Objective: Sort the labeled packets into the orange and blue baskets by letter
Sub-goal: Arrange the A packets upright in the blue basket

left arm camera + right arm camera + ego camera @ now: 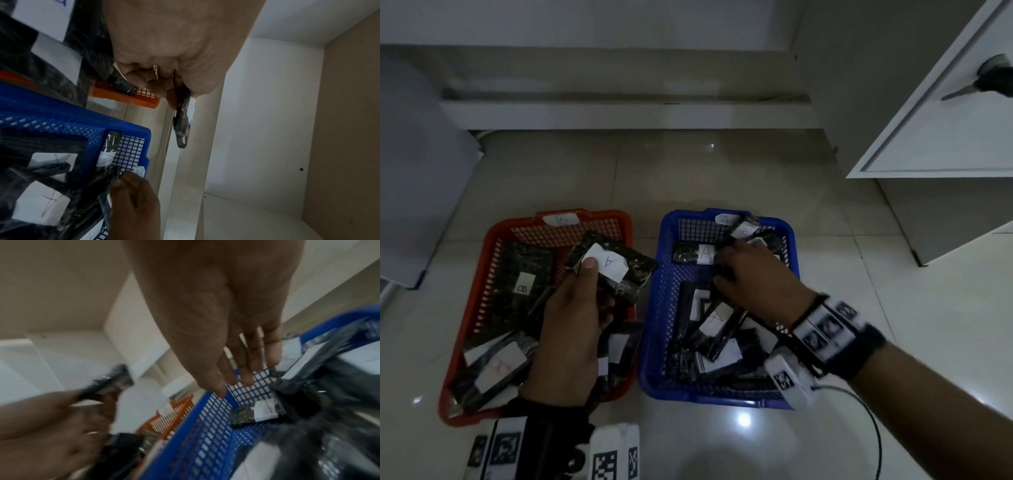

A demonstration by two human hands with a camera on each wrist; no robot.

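An orange basket (592, 216) on the left holds dark packets, one labelled B (524, 281). Beside it on the right, a blue basket (688, 213) holds several packets labelled A (715, 318). My left hand (595, 281) pinches a dark packet with a white A label (635, 270) above the orange basket, thumb on the label. That packet (182, 128) shows edge-on in the left wrist view. My right hand (736, 267) reaches into the blue basket (205, 418) over its packets. Its fingers (244, 376) are straight and spread and hold nothing.
Both baskets stand on a glossy tiled floor. An open white cabinet door (945, 120) with a handle hangs at the upper right. A white ledge (619, 114) runs along the back. A grey panel (414, 171) stands at the left. A thin cable (873, 421) loops near my right forearm.
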